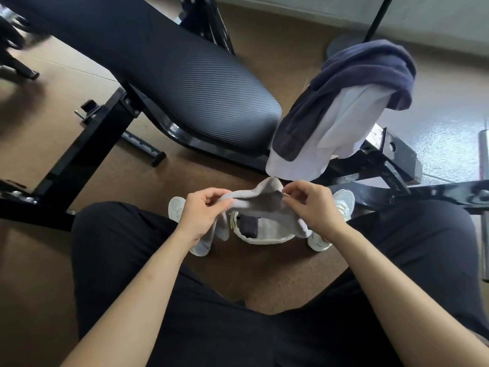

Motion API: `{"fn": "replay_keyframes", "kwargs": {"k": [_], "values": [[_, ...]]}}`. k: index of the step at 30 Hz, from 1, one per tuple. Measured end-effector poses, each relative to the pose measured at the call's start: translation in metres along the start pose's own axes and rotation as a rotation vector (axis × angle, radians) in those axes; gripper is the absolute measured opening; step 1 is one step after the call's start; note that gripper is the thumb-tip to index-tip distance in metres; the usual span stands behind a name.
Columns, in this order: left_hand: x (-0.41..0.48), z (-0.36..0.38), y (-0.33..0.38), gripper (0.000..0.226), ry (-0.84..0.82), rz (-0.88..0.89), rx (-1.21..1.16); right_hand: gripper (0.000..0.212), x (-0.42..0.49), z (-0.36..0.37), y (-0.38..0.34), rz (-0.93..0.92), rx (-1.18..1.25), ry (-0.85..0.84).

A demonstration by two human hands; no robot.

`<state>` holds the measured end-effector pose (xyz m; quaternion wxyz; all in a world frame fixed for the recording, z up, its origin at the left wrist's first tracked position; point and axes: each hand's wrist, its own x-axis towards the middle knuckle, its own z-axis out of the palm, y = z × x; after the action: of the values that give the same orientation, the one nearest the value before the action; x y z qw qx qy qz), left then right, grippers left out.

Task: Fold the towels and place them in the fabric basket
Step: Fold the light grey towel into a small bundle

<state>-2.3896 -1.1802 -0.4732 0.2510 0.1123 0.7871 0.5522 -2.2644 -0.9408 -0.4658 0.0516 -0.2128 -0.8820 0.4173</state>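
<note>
A pale grey towel (260,200) is stretched between my hands just above the floor. My left hand (203,213) pinches its left edge, and the loose end hangs below that wrist. My right hand (309,205) pinches the right edge. Directly under the towel sits the white fabric basket (264,238), with a dark folded towel (248,225) inside it. A navy towel (354,86) and a white towel (330,133) lie draped over the end of the black bench at the upper right.
A black padded weight bench (185,83) with a steel frame (87,149) crosses the view ahead. My knees in dark trousers flank the basket, with white shoes (344,202) beside it. A metal stand base (341,45) is at the far right on the brown floor.
</note>
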Motion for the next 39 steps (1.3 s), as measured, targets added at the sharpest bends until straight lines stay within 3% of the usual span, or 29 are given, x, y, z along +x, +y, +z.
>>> {"fn": "replay_keyframes", "kwargs": {"k": [6, 11, 15, 23, 30, 36, 39], "values": [[-0.008, 0.019, 0.002, 0.014, -0.088, 0.081, 0.103, 0.036, -0.008, 0.023, -0.021, -0.113, 0.037, -0.174], [-0.011, 0.026, 0.0, 0.012, -0.162, 0.148, 0.097, 0.009, -0.006, 0.032, -0.023, -0.117, 0.101, -0.213], [-0.01, 0.024, -0.001, 0.015, -0.206, 0.129, 0.147, 0.004, -0.001, 0.027, -0.019, -0.088, 0.104, -0.221], [-0.006, 0.022, -0.013, 0.014, -0.149, 0.083, 0.552, 0.005, 0.006, -0.003, -0.007, 0.032, 0.299, -0.046], [-0.008, 0.032, -0.005, 0.017, -0.269, 0.097, 0.346, 0.008, 0.01, -0.009, 0.01, 0.163, 0.237, 0.148], [-0.015, 0.028, -0.001, 0.048, -0.135, 0.277, 0.5, 0.007, 0.014, -0.017, 0.014, 0.213, 0.221, 0.244], [-0.017, 0.022, -0.003, 0.044, -0.072, 0.305, 0.477, 0.007, 0.016, -0.023, 0.015, 0.229, 0.218, 0.3]]}}
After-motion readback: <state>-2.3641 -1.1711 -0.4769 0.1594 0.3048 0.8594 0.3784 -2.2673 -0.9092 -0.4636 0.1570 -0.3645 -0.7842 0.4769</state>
